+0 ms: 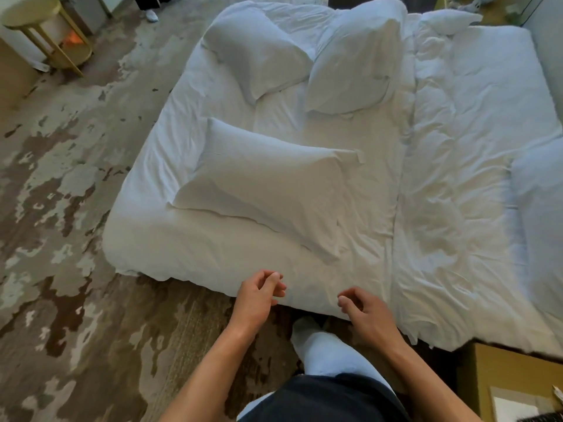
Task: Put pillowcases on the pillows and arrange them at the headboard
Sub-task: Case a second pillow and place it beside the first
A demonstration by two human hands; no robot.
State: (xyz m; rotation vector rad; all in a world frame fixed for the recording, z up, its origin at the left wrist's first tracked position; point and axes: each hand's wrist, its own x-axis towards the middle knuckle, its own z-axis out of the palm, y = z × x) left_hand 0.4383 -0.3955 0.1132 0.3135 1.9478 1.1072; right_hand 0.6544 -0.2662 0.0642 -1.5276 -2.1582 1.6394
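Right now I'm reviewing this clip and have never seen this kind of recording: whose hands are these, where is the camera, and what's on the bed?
There is no machine: a person wears one camera on the head, looking down. The left hand and right hand hover at the bed's near edge, fingers loosely curled, holding nothing. Three white pillows lie on the sheet: the nearest pillow and two farther pillows leaning together. A rumpled duvet covers the right side. A round side table stands far left.

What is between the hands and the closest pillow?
Only bare, wrinkled white sheet lies between the left hand, the right hand and the nearest pillow, seen in the head view.
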